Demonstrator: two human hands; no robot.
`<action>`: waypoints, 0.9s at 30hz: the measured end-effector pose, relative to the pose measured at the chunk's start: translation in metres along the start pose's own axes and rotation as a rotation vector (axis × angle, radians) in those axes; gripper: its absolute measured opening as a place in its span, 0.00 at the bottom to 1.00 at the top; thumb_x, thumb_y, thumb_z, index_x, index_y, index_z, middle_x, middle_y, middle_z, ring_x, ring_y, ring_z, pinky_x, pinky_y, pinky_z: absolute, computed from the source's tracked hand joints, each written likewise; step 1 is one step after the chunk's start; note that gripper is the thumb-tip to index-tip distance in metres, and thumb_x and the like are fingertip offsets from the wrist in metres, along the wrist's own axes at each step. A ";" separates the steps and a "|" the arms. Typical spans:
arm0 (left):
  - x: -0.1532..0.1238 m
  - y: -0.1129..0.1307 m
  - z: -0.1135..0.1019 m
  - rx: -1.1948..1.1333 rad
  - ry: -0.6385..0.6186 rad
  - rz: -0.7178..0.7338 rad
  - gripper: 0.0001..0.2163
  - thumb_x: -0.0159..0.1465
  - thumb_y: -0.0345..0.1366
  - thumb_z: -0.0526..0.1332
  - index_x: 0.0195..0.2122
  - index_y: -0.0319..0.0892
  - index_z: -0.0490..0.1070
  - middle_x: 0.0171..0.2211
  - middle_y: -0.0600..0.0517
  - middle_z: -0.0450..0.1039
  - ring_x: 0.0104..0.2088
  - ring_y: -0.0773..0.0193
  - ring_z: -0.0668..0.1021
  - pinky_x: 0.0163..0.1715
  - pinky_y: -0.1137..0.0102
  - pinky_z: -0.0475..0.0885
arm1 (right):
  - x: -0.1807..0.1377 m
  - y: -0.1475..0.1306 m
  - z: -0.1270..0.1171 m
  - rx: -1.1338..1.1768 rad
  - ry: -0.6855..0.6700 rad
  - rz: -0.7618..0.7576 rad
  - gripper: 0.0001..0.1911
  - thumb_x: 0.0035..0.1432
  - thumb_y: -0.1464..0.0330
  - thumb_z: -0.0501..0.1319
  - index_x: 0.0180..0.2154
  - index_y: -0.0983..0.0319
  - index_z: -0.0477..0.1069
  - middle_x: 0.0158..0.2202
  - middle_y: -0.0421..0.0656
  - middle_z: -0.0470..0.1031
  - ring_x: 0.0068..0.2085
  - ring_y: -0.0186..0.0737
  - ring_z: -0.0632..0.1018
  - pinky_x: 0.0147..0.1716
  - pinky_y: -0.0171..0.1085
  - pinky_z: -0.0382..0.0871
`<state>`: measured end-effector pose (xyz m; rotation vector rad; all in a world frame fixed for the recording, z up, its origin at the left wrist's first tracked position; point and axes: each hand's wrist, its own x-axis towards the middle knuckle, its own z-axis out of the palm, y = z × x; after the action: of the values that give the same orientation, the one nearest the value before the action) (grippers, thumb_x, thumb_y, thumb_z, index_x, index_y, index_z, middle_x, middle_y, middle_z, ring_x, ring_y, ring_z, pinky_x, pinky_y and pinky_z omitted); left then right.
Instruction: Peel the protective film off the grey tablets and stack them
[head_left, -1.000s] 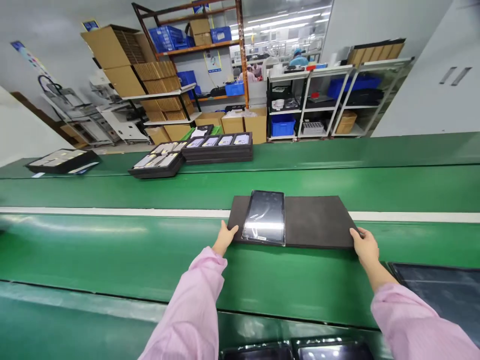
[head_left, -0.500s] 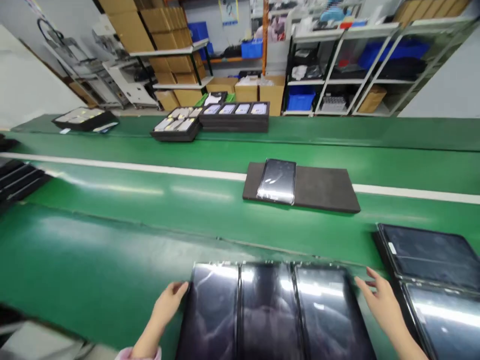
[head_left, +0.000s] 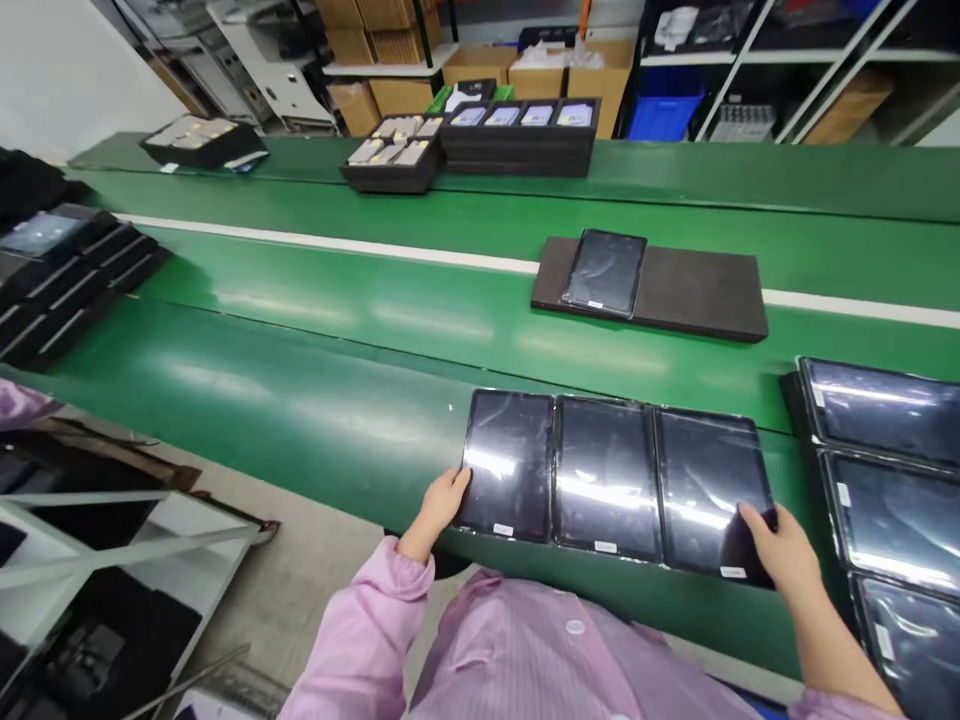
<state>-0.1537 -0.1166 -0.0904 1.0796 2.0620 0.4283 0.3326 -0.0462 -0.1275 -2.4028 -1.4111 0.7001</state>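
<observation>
Lower centre of the frame: a dark tray (head_left: 611,480) carrying three glossy tablets side by side, lying on the near edge of the green worktop (head_left: 300,400). Left hand (head_left: 442,500) at the tray's left near corner, fingers curled onto the edge beside the left tablet (head_left: 506,462), grip narrow and closed on the rim. Right hand (head_left: 780,545) at the tray's right near corner, fingers laid over the corner of the right tablet (head_left: 709,488), grip likewise clamped on the edge. Middle tablet (head_left: 606,475) between them, touched by neither hand. White stickers along the near edges of all three screens.

Pink sleeves and a pink coat front (head_left: 540,650) filling the bottom of the frame.

Right edge: a second tray of tablets (head_left: 889,470), just beside the held tray, running out of view.

Above centre, on the conveyor belt (head_left: 450,300): a dark foam pad (head_left: 697,290) with a single tablet (head_left: 605,272) lying on its left part, well apart from both hands. White stripe along the belt behind it.

Upper centre: stacked black trays (head_left: 517,140) with small screens on top, a lower stack (head_left: 394,165) touching on the left. Upper left: another flat tray (head_left: 202,140). Left edge: dark trays (head_left: 67,270) fanned on the worktop. Cardboard boxes (head_left: 536,75) and a blue crate (head_left: 664,110) along the top of the frame.
</observation>
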 end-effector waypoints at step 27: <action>0.036 -0.032 -0.026 -0.570 0.488 0.141 0.07 0.58 0.42 0.51 0.28 0.46 0.57 0.25 0.53 0.67 0.32 0.59 0.74 0.42 0.57 0.70 | -0.093 -0.111 0.058 0.133 0.170 -0.621 0.22 0.59 0.62 0.51 0.53 0.64 0.61 0.50 0.55 0.67 0.53 0.52 0.67 0.52 0.56 0.62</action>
<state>-0.2040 -0.1046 -0.1088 0.8172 2.0621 1.3682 0.1810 -0.0735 -0.1010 -1.7229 -1.8269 0.4002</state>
